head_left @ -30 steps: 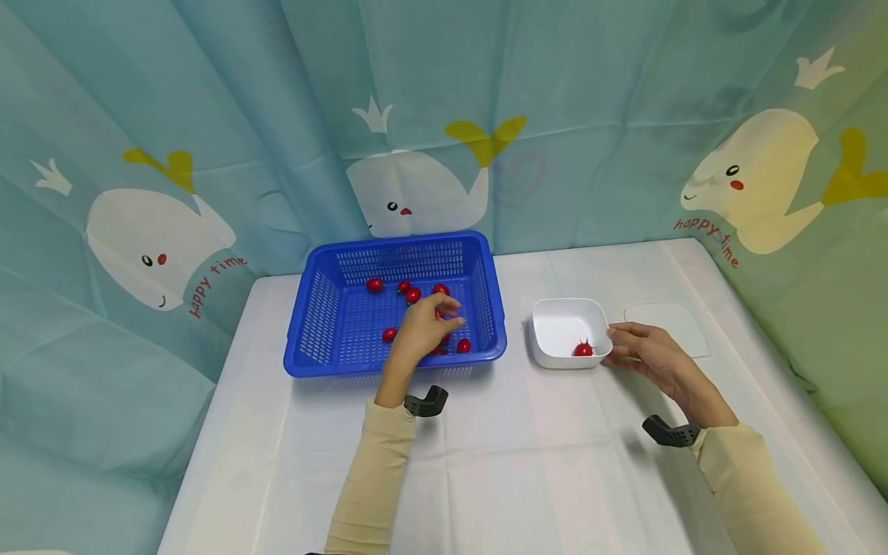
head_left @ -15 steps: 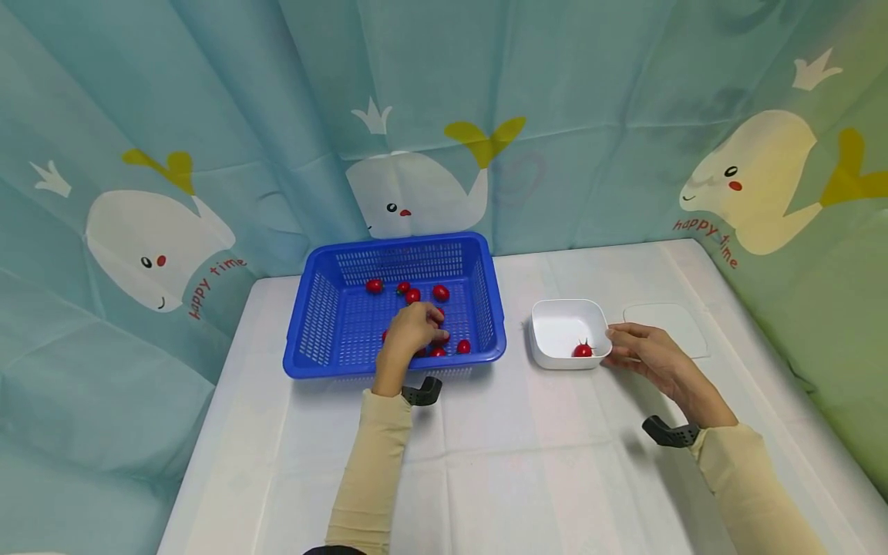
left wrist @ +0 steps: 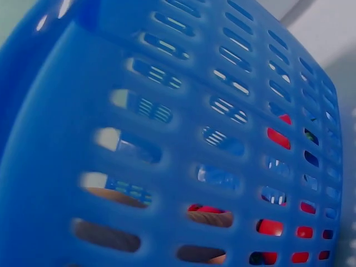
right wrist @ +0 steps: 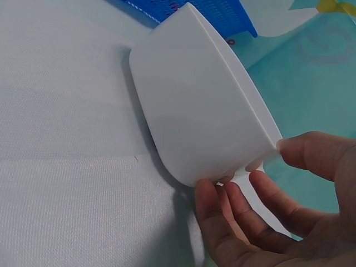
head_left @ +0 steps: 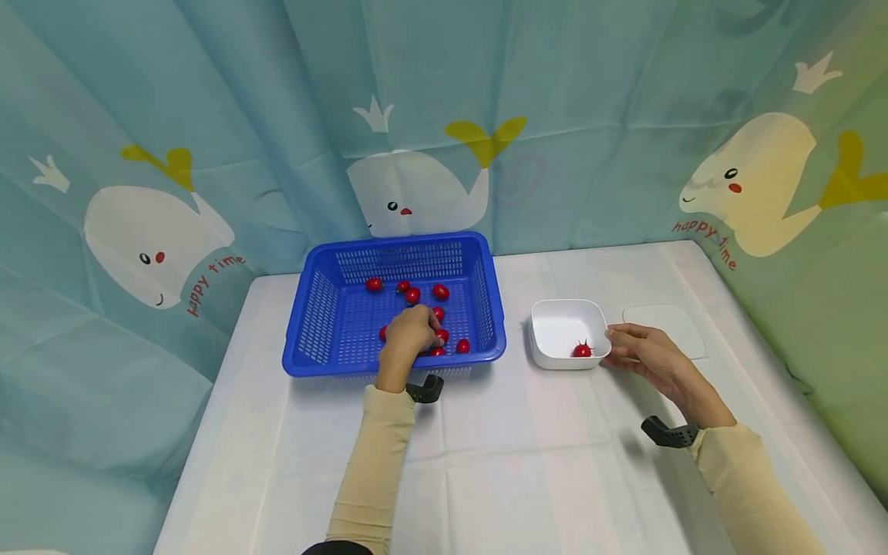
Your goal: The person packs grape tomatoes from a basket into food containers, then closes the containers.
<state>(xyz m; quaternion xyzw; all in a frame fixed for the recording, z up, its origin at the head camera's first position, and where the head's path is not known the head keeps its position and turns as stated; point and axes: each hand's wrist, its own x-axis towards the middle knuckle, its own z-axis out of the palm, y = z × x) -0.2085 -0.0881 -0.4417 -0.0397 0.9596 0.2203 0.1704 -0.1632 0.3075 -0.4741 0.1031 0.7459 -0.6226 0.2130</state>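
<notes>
In the head view my left hand reaches down into a blue plastic basket, fingers bent and tips right at a red cherry tomato. I cannot tell whether they grip it. Several more cherry tomatoes lie around the hand on the basket's floor. Through the basket's slotted wall, the left wrist view shows bits of fingers and red fruit. My right hand holds a white square box by its right corner, thumb at the rim and fingertips against the side. One cherry tomato with green sepals sits inside.
A flat, pale lid lies on the white-covered table, right of the box and partly behind my right hand. Whale-printed curtains hang along the table's back and sides. The basket stands close to the rear curtain.
My left hand has gone lower into the basket and slightly left, its fingers coming down among the tomatoes. The right hand and the box stay where they were.
</notes>
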